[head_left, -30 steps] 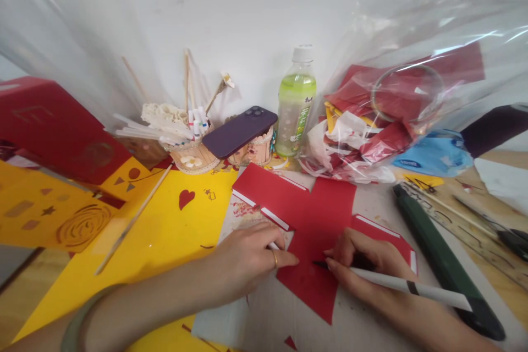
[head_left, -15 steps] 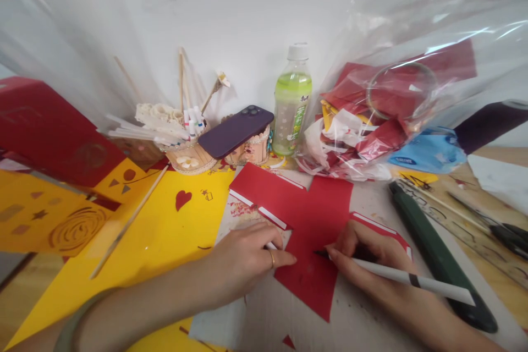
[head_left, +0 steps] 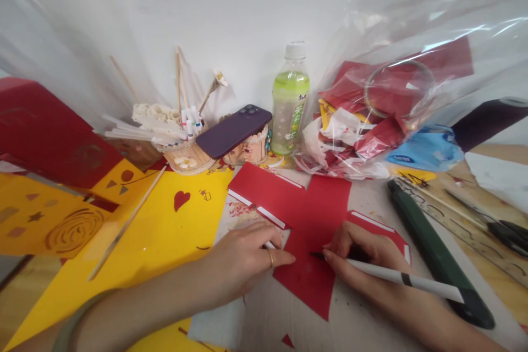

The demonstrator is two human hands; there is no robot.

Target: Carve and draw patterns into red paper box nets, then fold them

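Note:
My right hand (head_left: pixel 363 256) grips a white marker pen (head_left: pixel 406 279) with a black band. Its dark tip meets a cross-shaped red card (head_left: pixel 317 214), which has white strips along some edges. My left hand (head_left: pixel 251 253) is curled around a small white cylinder (head_left: pixel 269 245), mostly hidden by the fingers; it may be a pen cap. The left fingertip, with a ring behind it, presses on the card's left edge. Under the card lies a grey board (head_left: pixel 284 308). Part of the card's right arm is behind my right hand.
Yellow paper (head_left: pixel 165 236) with a red heart (head_left: pixel 181 201) and a thin stick (head_left: pixel 127 223) lies left. Behind stand a marker holder (head_left: pixel 185 157), a phone (head_left: pixel 235 131) and a bottle (head_left: pixel 291 102). A green cutter (head_left: pixel 437 253), scissors (head_left: pixel 505 236) and a plastic bag (head_left: pixel 350 143) are right.
The pen and my right hand have shifted slightly left over the red card. My left hand stays at the card's edge. The whole view has moved a little.

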